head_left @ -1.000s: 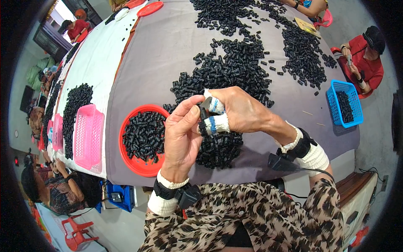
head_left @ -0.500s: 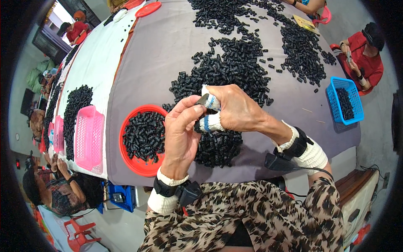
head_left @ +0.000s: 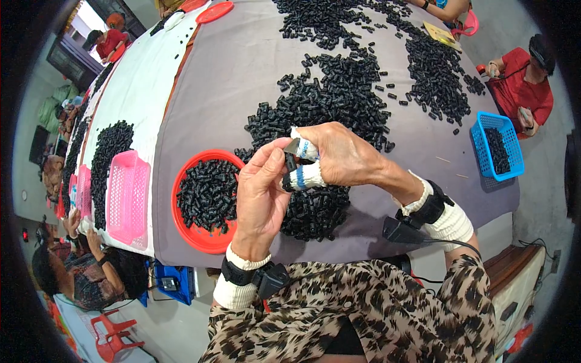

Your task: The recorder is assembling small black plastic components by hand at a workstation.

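My left hand (head_left: 261, 193) pinches a small black cylindrical piece (head_left: 290, 162) between thumb and fingertips, over the grey tabletop. Against it, my right hand (head_left: 348, 156), its thumb and forefinger wrapped in white tape, grips a small grey blade (head_left: 293, 146). The blade's flat face shows right above the piece, near my left fingertips; its other end is hidden in the taped fingers. Under and beyond both hands spreads a large pile of similar black pieces (head_left: 330, 94). Left of my left hand, a red round tray (head_left: 209, 246) holds many more of them.
Pink baskets (head_left: 128, 199) and another black pile (head_left: 112, 151) lie on the white cloth at left. A blue basket (head_left: 514, 160) with black pieces stands at right, near a person in red (head_left: 520, 85). Other people sit around the table. Cables hang from my wrist bands.
The blade has tilted up, and more of the black piece shows below it. My hands have barely shifted. At right, the person in red has moved their hands apart.
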The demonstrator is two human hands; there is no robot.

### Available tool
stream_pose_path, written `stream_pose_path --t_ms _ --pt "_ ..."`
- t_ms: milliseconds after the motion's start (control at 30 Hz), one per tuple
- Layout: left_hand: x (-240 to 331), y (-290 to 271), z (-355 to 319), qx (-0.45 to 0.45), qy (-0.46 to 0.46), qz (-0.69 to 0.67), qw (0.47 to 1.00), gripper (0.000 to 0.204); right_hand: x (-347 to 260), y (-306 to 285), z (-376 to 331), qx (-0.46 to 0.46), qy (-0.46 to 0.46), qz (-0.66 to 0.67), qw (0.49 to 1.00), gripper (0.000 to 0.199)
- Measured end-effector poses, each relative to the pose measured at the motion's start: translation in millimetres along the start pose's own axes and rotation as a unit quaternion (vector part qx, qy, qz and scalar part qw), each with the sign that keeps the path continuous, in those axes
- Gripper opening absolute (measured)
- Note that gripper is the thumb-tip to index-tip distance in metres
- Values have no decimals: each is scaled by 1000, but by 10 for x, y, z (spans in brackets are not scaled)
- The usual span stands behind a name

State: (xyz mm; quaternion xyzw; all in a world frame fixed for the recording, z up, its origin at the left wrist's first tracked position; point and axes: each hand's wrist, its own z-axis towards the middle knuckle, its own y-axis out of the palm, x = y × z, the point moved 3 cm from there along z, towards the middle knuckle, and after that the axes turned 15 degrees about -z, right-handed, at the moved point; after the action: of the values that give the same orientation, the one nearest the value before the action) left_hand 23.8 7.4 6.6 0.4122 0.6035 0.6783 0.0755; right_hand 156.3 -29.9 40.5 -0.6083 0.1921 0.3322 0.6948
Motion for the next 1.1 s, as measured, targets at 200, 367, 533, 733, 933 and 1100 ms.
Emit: stream_pose_path --t_ms 200,367,533,733,933,1100 --pt "-5 -23 -5 1 -3 -3 1000 21 32 10 7 14 -10 -8 1000 38" --pt "1 27 -18 2 1 1 1000 21 43 29 24 3 -19 -21 1000 39" --pt "0 -45 -6 -25 -3 6 1000 22 26 28 12 -4 -23 -21 1000 39" --pt "0 23 -33 13 14 33 999 19 54 60 2 -2 -36 2 999 36" --pt "-14 -12 -60 25 7 43 999 19 56 123 -51 7 -43 -6 999 31" --pt "54 -92 -81 27 17 33 999 19 -26 128 -67 30 -42 50 997 30"
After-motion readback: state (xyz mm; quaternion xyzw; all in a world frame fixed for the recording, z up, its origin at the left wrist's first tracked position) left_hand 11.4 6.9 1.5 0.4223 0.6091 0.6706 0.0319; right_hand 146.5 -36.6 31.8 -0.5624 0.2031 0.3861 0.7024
